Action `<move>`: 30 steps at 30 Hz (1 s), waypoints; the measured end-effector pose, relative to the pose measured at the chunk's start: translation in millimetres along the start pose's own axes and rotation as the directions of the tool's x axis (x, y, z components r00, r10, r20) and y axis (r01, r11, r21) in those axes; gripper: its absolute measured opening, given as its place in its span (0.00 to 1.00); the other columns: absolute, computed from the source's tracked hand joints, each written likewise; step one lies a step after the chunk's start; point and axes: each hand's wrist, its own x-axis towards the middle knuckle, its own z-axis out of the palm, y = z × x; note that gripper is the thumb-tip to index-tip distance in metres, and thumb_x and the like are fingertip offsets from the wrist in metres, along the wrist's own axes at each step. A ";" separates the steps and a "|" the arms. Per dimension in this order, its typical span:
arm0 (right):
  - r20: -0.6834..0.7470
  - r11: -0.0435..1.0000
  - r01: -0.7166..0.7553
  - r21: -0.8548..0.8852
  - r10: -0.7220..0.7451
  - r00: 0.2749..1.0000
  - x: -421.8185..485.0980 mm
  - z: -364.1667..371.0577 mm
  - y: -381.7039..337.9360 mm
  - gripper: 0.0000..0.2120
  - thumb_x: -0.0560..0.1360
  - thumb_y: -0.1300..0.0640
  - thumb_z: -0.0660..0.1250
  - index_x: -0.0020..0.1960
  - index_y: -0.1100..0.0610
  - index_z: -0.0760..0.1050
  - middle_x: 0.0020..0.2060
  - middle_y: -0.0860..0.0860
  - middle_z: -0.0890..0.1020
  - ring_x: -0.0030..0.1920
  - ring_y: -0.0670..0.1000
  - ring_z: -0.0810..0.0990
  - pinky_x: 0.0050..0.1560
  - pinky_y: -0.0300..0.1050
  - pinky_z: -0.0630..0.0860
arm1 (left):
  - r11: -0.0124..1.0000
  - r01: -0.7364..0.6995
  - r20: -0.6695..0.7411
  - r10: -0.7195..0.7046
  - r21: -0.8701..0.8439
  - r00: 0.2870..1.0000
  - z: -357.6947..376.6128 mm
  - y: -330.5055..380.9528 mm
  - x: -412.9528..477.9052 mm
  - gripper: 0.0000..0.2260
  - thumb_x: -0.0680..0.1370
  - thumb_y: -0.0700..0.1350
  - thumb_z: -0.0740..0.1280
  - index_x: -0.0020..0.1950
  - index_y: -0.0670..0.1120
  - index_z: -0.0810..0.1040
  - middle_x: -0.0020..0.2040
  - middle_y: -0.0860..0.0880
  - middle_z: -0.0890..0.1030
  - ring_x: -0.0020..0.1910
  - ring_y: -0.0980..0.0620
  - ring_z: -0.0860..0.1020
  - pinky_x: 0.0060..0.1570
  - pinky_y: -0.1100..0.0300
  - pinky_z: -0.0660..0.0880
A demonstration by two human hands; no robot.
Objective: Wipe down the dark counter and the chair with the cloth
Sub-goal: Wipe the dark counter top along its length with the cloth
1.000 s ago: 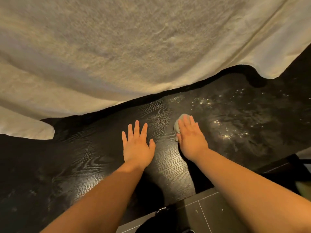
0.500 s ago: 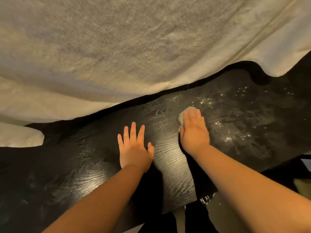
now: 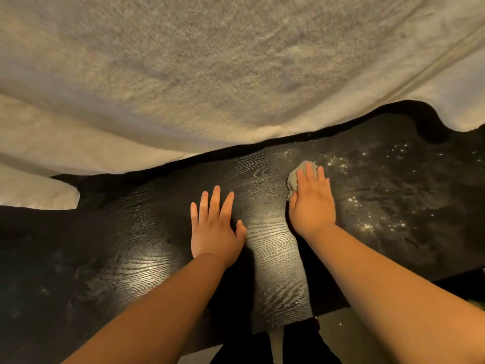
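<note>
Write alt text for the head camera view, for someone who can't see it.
A right hand presses a cloth flat on a dark wood-grain counter, beside glinting specks. The left hand rests flat on the counter, and a pale towel fills the top.

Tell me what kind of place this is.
Probably an indoor room, in a home or hotel: a dark wood-grain counter, a large cream terry fabric at its far side, and a hard floor below.

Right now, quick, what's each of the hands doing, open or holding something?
Left hand: open, fingers straight, flat on the dark counter.
Right hand: open, fingers straight, pressing the cloth onto the counter.
</note>
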 end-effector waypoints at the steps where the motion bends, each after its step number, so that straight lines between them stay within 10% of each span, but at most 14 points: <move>1: 0.011 0.999 0.046 -0.013 -0.046 0.999 -4.8 3.8 -10.9 0.29 0.81 0.52 0.54 0.81 0.57 0.57 0.81 0.56 0.55 0.81 0.63 0.50 0.81 0.61 0.52 | 1.000 0.000 0.009 0.000 0.002 1.000 -0.3 0.0 -0.2 0.33 0.81 0.62 0.50 0.86 0.56 0.51 0.87 0.48 0.46 0.85 0.43 0.42 0.82 0.40 0.40; 7: 0.151 0.835 0.550 -0.022 -0.541 0.827 -20.8 10.4 -1.3 0.30 0.81 0.52 0.55 0.82 0.55 0.58 0.83 0.53 0.55 0.83 0.57 0.49 0.82 0.55 0.48 | 1.000 0.005 0.025 -0.005 0.003 1.000 -3.9 1.2 -0.9 0.34 0.80 0.63 0.46 0.86 0.56 0.49 0.87 0.49 0.43 0.85 0.43 0.40 0.82 0.40 0.39; 14: -0.016 0.999 0.019 -0.030 -0.019 1.000 16.8 -14.1 29.7 0.26 0.78 0.54 0.56 0.76 0.57 0.62 0.76 0.57 0.62 0.77 0.64 0.60 0.78 0.63 0.60 | 1.000 -0.002 0.009 0.002 -0.002 1.000 -2.4 0.7 -1.2 0.33 0.80 0.62 0.48 0.86 0.56 0.51 0.87 0.48 0.46 0.85 0.43 0.43 0.82 0.39 0.41; 21: 0.126 0.898 0.440 0.020 -0.439 0.889 -14.4 2.0 -8.2 0.31 0.79 0.55 0.58 0.81 0.56 0.60 0.81 0.54 0.58 0.82 0.59 0.52 0.81 0.58 0.51 | 1.000 0.004 0.022 -0.004 0.002 1.000 -2.3 1.1 -1.0 0.34 0.80 0.63 0.47 0.86 0.56 0.52 0.87 0.48 0.45 0.85 0.43 0.42 0.82 0.39 0.40; 25: 0.047 0.991 0.123 0.053 -0.125 0.991 13.1 -17.5 29.3 0.27 0.76 0.57 0.58 0.74 0.56 0.60 0.70 0.55 0.66 0.73 0.64 0.64 0.74 0.64 0.65 | 1.000 0.000 0.001 0.000 -0.008 1.000 -1.8 1.4 -0.3 0.34 0.79 0.62 0.48 0.86 0.55 0.53 0.87 0.48 0.47 0.85 0.43 0.43 0.82 0.39 0.41; 30: -0.017 0.999 -0.020 -0.026 0.020 1.000 13.3 -2.7 3.7 0.29 0.79 0.52 0.57 0.79 0.59 0.61 0.79 0.58 0.60 0.79 0.65 0.56 0.79 0.63 0.56 | 1.000 -0.004 -0.014 0.004 -0.011 1.000 1.0 0.1 -2.8 0.33 0.80 0.62 0.49 0.85 0.55 0.53 0.87 0.48 0.47 0.85 0.43 0.43 0.82 0.39 0.41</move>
